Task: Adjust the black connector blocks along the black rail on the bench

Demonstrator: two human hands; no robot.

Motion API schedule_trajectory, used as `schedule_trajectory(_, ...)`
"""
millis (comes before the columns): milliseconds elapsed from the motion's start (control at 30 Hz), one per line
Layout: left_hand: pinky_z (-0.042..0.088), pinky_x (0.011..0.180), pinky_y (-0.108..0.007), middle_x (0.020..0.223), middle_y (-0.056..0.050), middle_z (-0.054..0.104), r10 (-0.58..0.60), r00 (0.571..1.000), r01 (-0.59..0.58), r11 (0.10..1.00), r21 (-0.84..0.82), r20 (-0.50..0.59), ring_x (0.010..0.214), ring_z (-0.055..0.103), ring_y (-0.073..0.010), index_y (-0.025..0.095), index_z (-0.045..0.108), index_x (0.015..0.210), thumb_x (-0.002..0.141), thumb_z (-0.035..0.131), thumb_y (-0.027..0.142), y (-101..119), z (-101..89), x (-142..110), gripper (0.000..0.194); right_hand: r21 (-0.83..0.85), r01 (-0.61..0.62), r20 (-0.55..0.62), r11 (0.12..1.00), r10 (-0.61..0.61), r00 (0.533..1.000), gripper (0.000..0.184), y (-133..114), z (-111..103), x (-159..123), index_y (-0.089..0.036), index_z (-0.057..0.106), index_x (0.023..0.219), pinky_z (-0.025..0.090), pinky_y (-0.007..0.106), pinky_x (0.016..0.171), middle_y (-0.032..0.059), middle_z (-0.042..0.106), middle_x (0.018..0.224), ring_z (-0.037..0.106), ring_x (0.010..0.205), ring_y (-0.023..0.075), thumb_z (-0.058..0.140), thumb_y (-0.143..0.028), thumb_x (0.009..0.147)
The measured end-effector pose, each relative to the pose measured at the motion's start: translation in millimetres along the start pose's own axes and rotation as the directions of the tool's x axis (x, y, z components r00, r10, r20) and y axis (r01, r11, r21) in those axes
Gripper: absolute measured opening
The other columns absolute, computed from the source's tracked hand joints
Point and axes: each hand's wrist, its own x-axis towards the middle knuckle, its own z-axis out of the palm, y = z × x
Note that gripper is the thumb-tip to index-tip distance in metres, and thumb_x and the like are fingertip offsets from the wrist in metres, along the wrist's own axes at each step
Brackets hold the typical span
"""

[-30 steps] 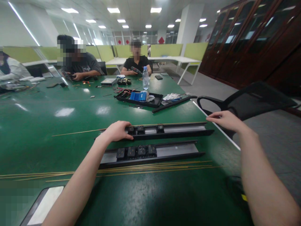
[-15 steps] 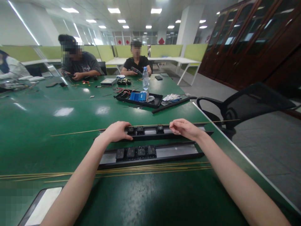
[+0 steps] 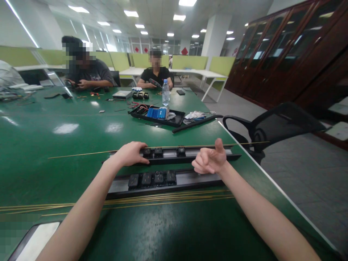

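Observation:
My left hand (image 3: 132, 154) grips the left part of the far long black channel (image 3: 174, 160), thumb on the near side and fingers over the far side. Several black square socket-like blocks sit in this channel, one of them a block (image 3: 181, 151) apart from the rest. A thin brass-coloured rod (image 3: 81, 154) lies along the channel's far edge and sticks out past both ends. Above the right part of the near channel (image 3: 152, 190) hovers my right hand (image 3: 209, 159), thumb raised, other fingers loosely curled, holding nothing visible. The near channel carries a row of black blocks (image 3: 146, 178).
Several brass rods (image 3: 168, 198) lie in front of the near channel. A phone-like device (image 3: 38, 241) is at lower left. Farther back are a black tray (image 3: 178, 117), a water bottle (image 3: 165, 95), gloves (image 3: 195, 116) and a black strip (image 3: 197, 124). Co-workers sit across the table.
My right hand has moved toward me from the far channel to over the near one, and its thumb has lifted. My left hand keeps its hold. The view has shifted slightly.

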Motion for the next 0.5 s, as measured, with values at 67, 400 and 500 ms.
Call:
schedule_trajectory(67,0.051,0.093,-0.035,0.124,-0.010,0.072,-0.005,1.000,0.005,1.000,-0.009,0.003,0.111,0.066,-0.0319,0.024,0.069,0.122,0.066,0.077,0.058,0.5,-0.5,-0.2,0.066,-0.006,-0.003,0.085,1.000,0.004,0.996,0.087,2.8,1.3,0.5,-0.022,0.073,0.067,0.031,0.029,0.048,0.0036,0.048,0.042,0.040,0.050,0.0145,0.035,-0.100,0.066)
schedule_trajectory(400,0.052,0.091,-0.035,0.123,-0.010,0.072,0.002,1.000,-0.002,1.000,0.001,0.003,0.111,0.067,-0.0322,0.023,0.068,0.122,0.067,0.076,0.060,0.5,-0.3,-0.7,0.067,-0.074,0.062,0.037,0.995,-0.059,0.998,0.045,3.2,8.1,6.2,-0.019,0.055,0.051,0.027,0.023,0.047,-0.0036,0.043,0.038,0.035,0.045,0.0083,0.085,-0.044,0.072)
schedule_trajectory(500,0.052,0.090,-0.035,0.123,-0.010,0.072,0.003,1.000,-0.004,1.000,0.006,0.008,0.110,0.067,-0.0319,0.023,0.069,0.121,0.067,0.076,0.061,0.1,-0.3,-0.2,0.066,-0.076,0.085,-0.015,0.993,-0.086,0.996,0.044,-2.5,10.5,6.8,-0.019,0.052,0.057,0.025,0.024,0.048,-0.0063,0.036,0.038,0.030,0.043,0.0074,0.079,-0.043,0.081)
